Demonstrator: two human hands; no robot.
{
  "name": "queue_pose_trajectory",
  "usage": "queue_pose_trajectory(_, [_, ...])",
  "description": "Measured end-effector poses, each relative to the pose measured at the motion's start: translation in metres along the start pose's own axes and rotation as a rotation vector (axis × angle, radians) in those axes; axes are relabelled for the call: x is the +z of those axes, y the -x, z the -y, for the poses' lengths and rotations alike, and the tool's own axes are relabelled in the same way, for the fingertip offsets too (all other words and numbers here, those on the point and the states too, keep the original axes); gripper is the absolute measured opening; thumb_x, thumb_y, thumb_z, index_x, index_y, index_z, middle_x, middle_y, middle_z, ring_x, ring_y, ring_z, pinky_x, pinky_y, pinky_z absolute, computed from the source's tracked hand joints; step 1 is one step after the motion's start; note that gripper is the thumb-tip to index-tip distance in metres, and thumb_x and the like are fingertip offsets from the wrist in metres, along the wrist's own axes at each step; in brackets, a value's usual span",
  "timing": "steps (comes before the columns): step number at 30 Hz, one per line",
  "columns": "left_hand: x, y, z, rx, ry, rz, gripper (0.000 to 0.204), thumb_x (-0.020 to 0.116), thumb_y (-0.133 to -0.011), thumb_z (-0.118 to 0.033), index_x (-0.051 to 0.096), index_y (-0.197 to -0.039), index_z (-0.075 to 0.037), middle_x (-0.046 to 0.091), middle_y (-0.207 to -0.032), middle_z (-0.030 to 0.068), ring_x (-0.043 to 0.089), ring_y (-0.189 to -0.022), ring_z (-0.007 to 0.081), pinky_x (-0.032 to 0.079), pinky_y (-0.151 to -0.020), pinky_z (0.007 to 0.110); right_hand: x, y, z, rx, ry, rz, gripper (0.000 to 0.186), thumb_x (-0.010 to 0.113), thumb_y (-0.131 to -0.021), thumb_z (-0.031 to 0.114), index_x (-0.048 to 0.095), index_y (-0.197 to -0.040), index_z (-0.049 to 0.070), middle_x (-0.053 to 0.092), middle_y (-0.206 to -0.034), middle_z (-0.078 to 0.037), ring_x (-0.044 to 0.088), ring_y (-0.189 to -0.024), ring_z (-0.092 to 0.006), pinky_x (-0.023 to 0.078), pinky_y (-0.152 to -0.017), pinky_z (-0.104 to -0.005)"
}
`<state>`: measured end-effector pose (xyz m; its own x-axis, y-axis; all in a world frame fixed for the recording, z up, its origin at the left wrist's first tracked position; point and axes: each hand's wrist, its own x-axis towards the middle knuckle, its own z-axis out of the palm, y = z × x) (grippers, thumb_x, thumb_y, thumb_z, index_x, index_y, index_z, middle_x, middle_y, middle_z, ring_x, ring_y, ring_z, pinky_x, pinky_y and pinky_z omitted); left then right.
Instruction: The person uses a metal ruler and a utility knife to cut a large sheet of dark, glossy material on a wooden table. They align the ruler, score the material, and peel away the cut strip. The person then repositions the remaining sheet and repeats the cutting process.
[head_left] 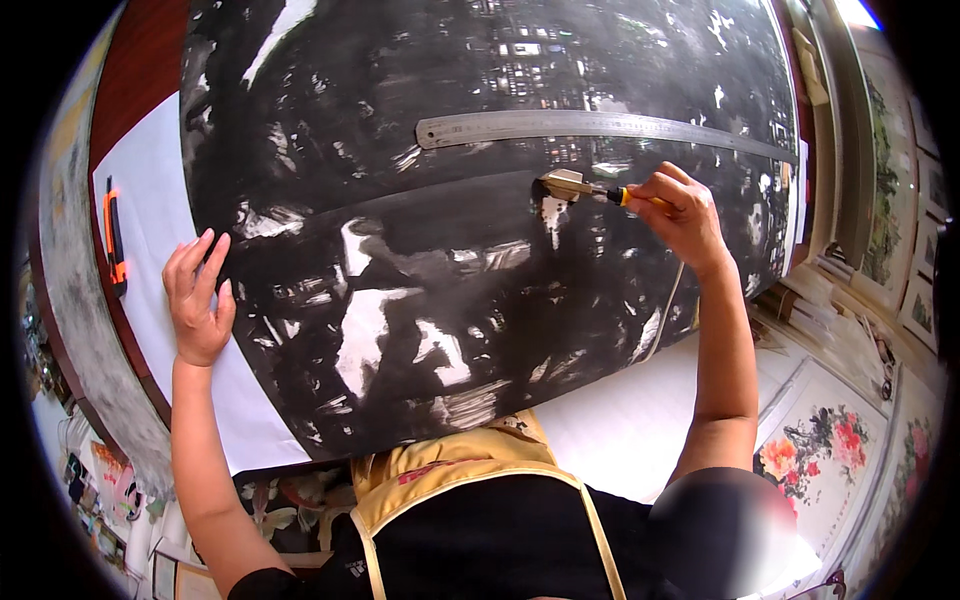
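A large sheet of paper point(420, 215) covered in black ink with white patches spreads across the work surface. My right hand point(682, 215) is closed round the yellow and black handle of a flat brush point(566, 186). The brush's dark bristles point left and meet the sheet beside a small white patch. At the sheet's left edge, my left hand point(200, 300) lies open with its fingers spread, over the border between the black sheet and plain white paper point(240, 415). It holds nothing.
A long steel ruler point(560, 125) lies across the sheet beyond the brush. An orange and black utility knife point(114, 235) rests at the far left on the white paper's edge. Flower paintings point(815, 445) lie at the lower right. A yellow apron point(455, 460) touches the near side.
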<state>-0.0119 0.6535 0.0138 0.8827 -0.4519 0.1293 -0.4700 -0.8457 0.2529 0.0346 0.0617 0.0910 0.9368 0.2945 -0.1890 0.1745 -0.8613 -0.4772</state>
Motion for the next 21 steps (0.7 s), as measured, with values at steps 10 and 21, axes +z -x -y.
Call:
queue_pose_trajectory(10, [-0.001, -0.001, -0.001, 0.003, 0.013, -0.015, 0.053, 0.06, -0.083, -0.006, 0.067, -0.136, -0.009, 0.059, -0.14, 0.0088, 0.053, -0.127, 0.029, 0.037, -0.116, 0.047, 0.019, -0.027, 0.039, -0.081, -0.001, 0.028, 0.012, 0.078, -0.089, 0.02, 0.072, -0.091, 0.01, 0.061, -0.082, -0.004, 0.067, -0.069, -0.026, 0.051, -0.059, -0.0372])
queue_pose_trajectory(21, [0.0, -0.001, 0.003, -0.011, 0.057, -0.025, 0.054, 0.065, -0.081, -0.009, 0.067, -0.135, -0.011, 0.06, -0.138, 0.0088, 0.053, -0.126, 0.0302, 0.038, -0.114, 0.047, 0.051, -0.029, 0.075, 0.112, -0.324, -0.043, 0.023, 0.072, -0.097, 0.025, 0.064, -0.104, 0.004, 0.065, -0.089, -0.008, 0.062, -0.074, -0.0154, 0.051, -0.067, -0.0334])
